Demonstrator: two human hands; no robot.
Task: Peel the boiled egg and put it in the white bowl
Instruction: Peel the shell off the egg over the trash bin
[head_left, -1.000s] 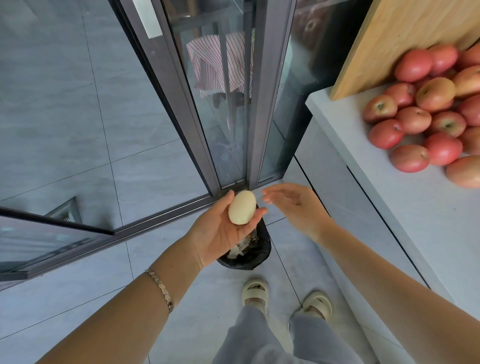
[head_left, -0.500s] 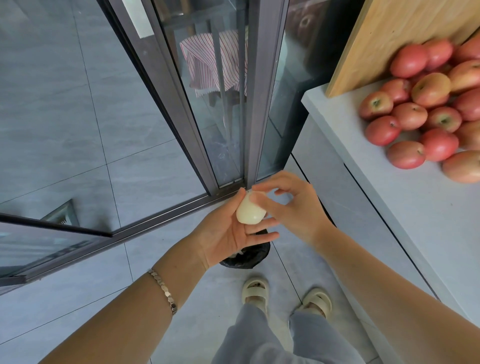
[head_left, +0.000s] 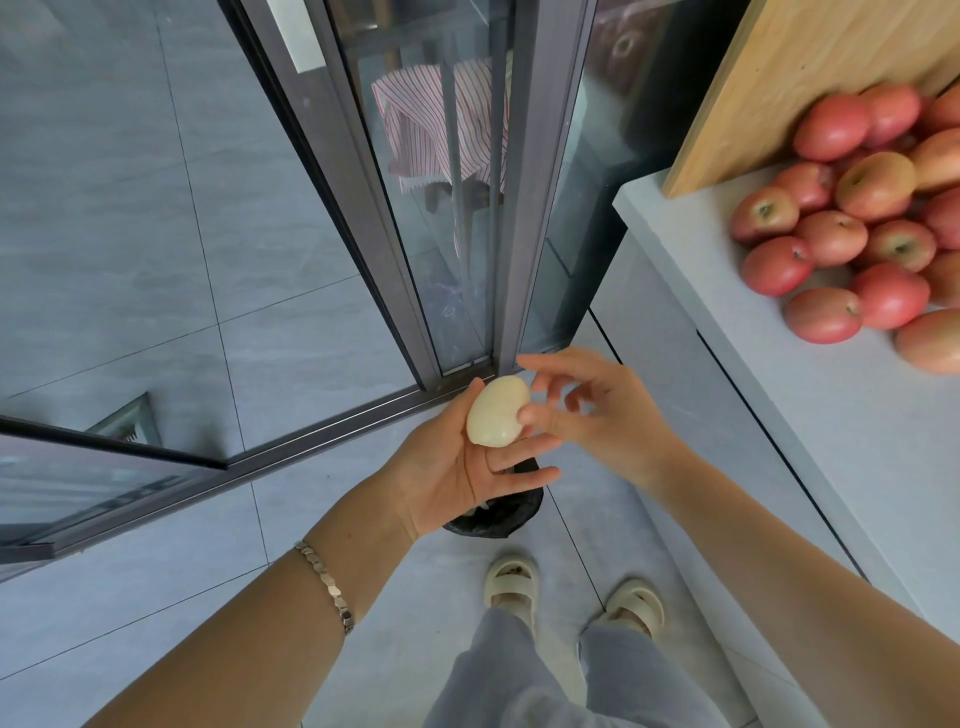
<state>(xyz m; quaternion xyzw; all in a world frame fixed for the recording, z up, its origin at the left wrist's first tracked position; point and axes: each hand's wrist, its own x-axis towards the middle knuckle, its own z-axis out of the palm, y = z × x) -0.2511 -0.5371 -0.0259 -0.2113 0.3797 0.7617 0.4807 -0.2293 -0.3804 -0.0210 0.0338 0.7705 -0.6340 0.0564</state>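
Observation:
A smooth, pale, peeled boiled egg (head_left: 497, 411) rests in my left hand (head_left: 457, 467), cupped between thumb and fingers above a small bin. My right hand (head_left: 597, 415) hovers just right of the egg with fingers spread; its thumb tip touches the egg's right side. Nothing is held in the right hand. The white bowl is not in view.
A black-lined bin (head_left: 498, 512) stands on the grey tiled floor under my hands, near my sandalled feet (head_left: 511, 584). A grey counter (head_left: 810, 415) on the right carries several red apples (head_left: 831, 236) and a wooden board (head_left: 810, 73). Glass sliding doors (head_left: 441, 208) stand ahead.
My right hand came in and gripped the egg half a second ago; now its fingers have spread and pulled slightly right. The egg stays in my left hand.

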